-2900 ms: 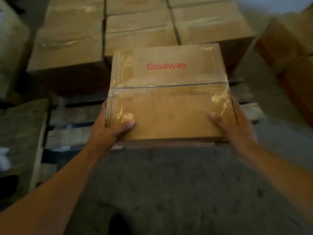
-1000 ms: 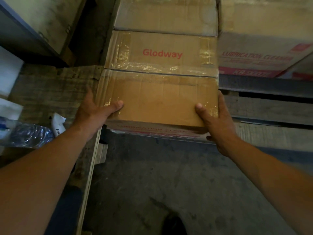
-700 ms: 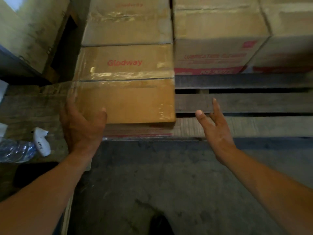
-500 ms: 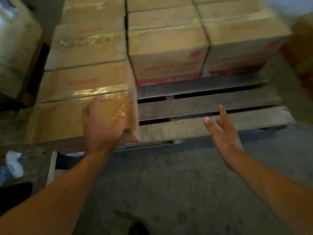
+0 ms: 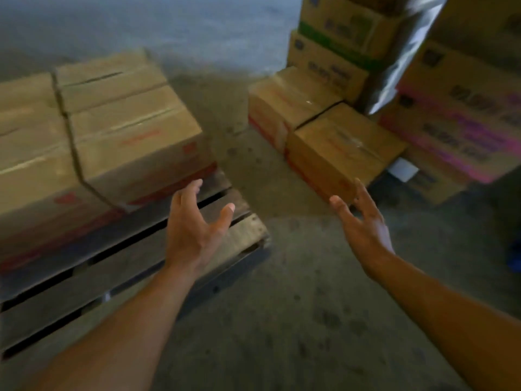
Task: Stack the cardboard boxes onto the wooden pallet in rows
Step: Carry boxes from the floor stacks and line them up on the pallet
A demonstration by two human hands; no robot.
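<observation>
- I see the left hand [image 5: 194,230] holding nothing, with its fingers spread and loosely bent. It is above the front slats at the right corner of the wooden pallet [image 5: 141,263].
- The right hand [image 5: 363,224] also holds nothing. Its fingers are straight and apart, and it is out over the concrete floor [image 5: 296,306].
- The right hand's fingertips overlap the near corner of the nearer floor box [image 5: 344,148] from my view. I cannot tell whether they touch it.
- The pallet boxes [image 5: 135,131] sit side by side on the back part of the pallet, touching each other. They have taped tops and red print low on their front faces.
- 2 brown boxes stand on the floor to the right of the pallet, well apart from it. They are the nearer floor box and the farther floor box [image 5: 287,97], set corner to corner with a thin dark gap between them.
- Behind those 2 are taller stacks: the green-banded cartons [image 5: 338,32] and, further right, the pink-printed cartons [image 5: 462,128].
- A shiny strip of film [image 5: 406,60] runs down between the 2 stacks.
- The picture is smeared by motion, so I cannot read any lettering.
</observation>
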